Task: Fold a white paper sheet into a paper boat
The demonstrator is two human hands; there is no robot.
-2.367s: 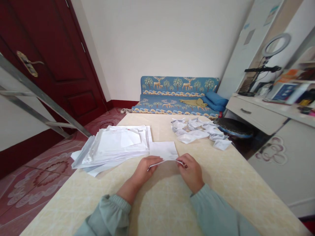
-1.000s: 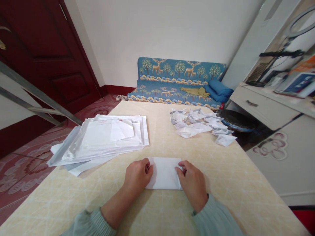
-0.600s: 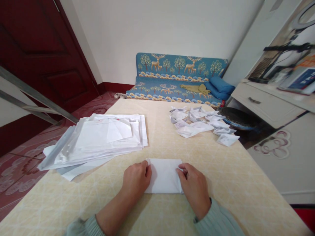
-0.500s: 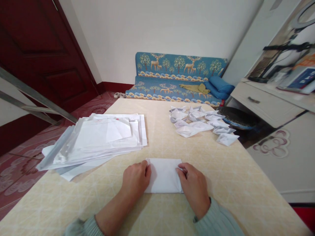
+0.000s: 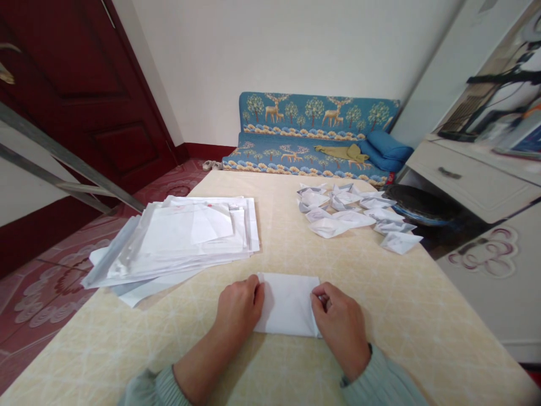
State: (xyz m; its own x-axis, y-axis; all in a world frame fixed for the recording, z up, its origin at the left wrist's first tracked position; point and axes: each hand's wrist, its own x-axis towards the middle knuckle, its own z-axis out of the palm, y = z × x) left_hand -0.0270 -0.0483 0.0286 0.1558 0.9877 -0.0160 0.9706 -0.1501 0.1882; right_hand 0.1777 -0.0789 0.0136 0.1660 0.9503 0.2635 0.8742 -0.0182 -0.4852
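A white folded sheet of paper [image 5: 288, 304] lies flat on the table in front of me, its long sides running left to right. My left hand [image 5: 242, 304] is closed at its left edge, thumb and curled fingers on the paper. At the opposite edge, my right hand [image 5: 339, 316] pinches the paper's right side between thumb and fingers. Beyond it to the right sit several folded paper pieces [image 5: 342, 225] with pointed ends, packed close together. To the left rests a loose stack of white paper sheets [image 5: 186, 237], some jutting out unevenly.
The table [image 5: 203, 344] has a pale yellow patterned cover. Past its far edge stands a blue sofa [image 5: 291, 141] with a deer print. A white cabinet [image 5: 477, 186] and a dark round pan [image 5: 418, 204] are on the right; metal bars [image 5: 67, 152] cross the left side.
The whole view has shifted slightly, so things appear a little farther right. Both hands keep their places at the two edges of the folded paper.
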